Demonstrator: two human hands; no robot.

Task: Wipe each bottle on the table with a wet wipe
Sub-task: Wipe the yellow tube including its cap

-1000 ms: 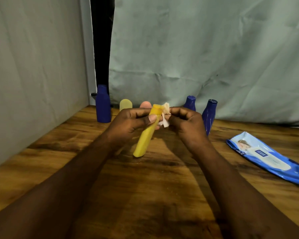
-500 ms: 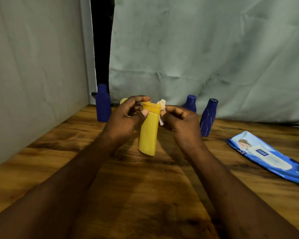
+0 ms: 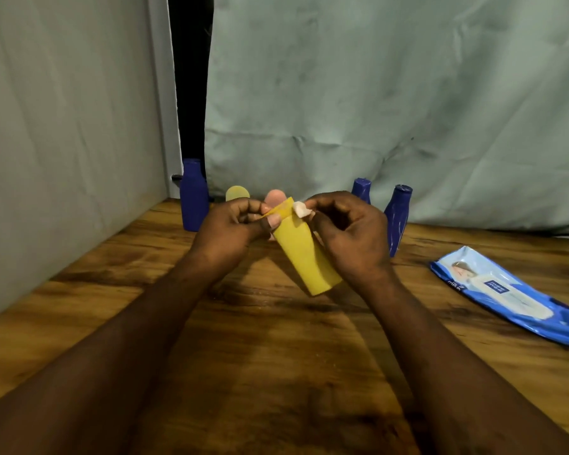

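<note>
**A:** We're looking down at the wooden bench [image 3: 276, 356], with both hands raised over the middle of it. The left hand [image 3: 234, 224] grips the flat upper end of the yellow bottle [image 3: 304, 257], its fingers [image 3: 243, 205] curled over the top and the thumb pressed on the front.

**B:** We see that bottle tilted between the two hands, its lower end slanting down to our right. We can't tell whether it touches the wood.

**A:** The right hand [image 3: 349, 238] pinches a small white wad of wet wipe [image 3: 301, 210] at its fingertips. The wad sits against the bottle's upper end, just beside the left thumb.

**B:** Along the back, by the cloth backdrop [image 3: 375, 93], we've got a tall blue bottle [image 3: 194, 198] upright at far left. On the right is a short blue bottle [image 3: 362, 190], with a leaning blue bottle [image 3: 398, 215] next to it.

**A:** Over the left hand we catch only two rounded tops, a pale yellow bottle [image 3: 238, 193] and a pink bottle [image 3: 275, 197].

**B:** And the pack of wipes [image 3: 506, 290] lies flat on the bench at our right, well apart from the hands.
</note>
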